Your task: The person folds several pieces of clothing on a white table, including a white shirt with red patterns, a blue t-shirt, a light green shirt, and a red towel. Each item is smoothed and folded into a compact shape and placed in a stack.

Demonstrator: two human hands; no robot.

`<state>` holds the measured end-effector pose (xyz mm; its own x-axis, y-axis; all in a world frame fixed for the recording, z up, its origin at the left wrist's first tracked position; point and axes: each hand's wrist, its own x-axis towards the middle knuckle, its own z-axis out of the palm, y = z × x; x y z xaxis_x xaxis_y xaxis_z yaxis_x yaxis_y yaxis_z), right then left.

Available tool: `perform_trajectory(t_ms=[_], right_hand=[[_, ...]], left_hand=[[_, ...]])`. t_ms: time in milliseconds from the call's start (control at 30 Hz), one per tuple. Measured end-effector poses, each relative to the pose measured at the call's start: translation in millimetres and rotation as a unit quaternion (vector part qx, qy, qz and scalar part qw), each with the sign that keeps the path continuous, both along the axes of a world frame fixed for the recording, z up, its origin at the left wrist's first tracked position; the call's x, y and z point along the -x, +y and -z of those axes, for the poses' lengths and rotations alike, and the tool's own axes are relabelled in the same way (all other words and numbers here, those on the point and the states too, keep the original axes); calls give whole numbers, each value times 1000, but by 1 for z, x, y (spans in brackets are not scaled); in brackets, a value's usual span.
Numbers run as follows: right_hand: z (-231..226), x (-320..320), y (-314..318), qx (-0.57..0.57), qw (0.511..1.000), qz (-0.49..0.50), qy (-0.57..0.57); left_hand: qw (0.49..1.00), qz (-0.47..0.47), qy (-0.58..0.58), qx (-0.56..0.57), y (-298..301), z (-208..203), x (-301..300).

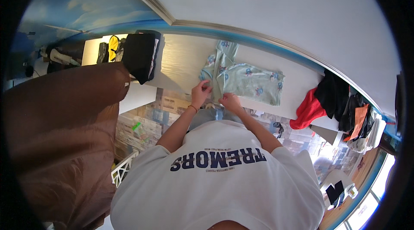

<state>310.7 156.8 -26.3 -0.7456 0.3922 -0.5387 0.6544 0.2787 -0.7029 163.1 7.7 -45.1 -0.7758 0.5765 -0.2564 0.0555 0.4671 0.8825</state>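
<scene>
A pale green garment (248,81) with small blue cartoon figures lies on the white table, one part folded over near its left end and a narrow part pointing to the far side. My left hand (200,94) is at its near left edge, fingers bent and closed on the cloth. Close to the right, my right hand (232,102) pinches the near edge of the same garment. The fingertips of both hands are partly hidden by the cloth and too small to see finely.
The long white table (177,57) runs along the wall. On its left stands a stack of folded dark clothes (140,55) beside a yellow item (113,46). Red cloth (309,110) and black cloth (332,94) hang over its right part. A brown covered object (64,122) rises at my left.
</scene>
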Motion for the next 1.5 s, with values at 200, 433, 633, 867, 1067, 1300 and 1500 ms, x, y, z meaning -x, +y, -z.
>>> perform_trajectory(t_ms=[200, 433, 633, 867, 1067, 1300, 1500], right_hand=[[-103, 17, 105, 292, 950, -3, 113], [-213, 40, 170, 236, 955, -122, 132], [-255, 58, 182, 139, 956, -212, 149], [-256, 47, 227, 151, 976, -140, 66], [-223, 19, 256, 387, 915, 11, 115], [-234, 6, 252, 508, 849, 61, 132], [-237, 6, 228, 463, 847, 107, 237]], left_hand=[[984, 40, 162, 69, -16, -8, -3], [959, -22, 283, 3, 33, -53, 38], [952, 78, 294, 12, 85, -35, 85], [959, 121, 251, 50, 101, -60, 90], [911, 113, 388, -82, 88, -68, 77], [927, 161, 334, -58, 111, -91, 69], [934, 258, 248, -5, 121, -60, 107]])
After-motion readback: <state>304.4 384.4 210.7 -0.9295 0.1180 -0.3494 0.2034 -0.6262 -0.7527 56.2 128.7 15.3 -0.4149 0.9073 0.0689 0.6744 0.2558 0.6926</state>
